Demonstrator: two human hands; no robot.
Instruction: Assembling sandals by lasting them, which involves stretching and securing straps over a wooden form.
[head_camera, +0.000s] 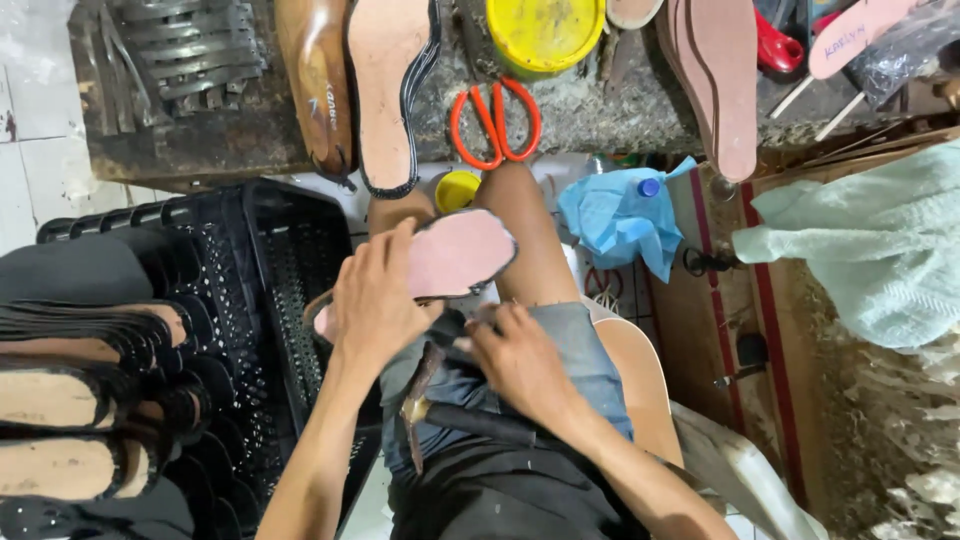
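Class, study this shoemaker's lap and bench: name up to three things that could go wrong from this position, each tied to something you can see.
1. The left hand steadies the pink sole on a bare knee, so it may slip.
2. The right hand works close beside a brush-like tool lying loose on the lap; it might slide off or smear the shorts.
3. The orange scissors lie near the bench edge, above the knees, and could be knocked down.

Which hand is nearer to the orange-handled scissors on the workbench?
Left. The left hand, holding the pink shoe sole, lies just below the orange-handled scissors; the right hand rests lower, on the lap.
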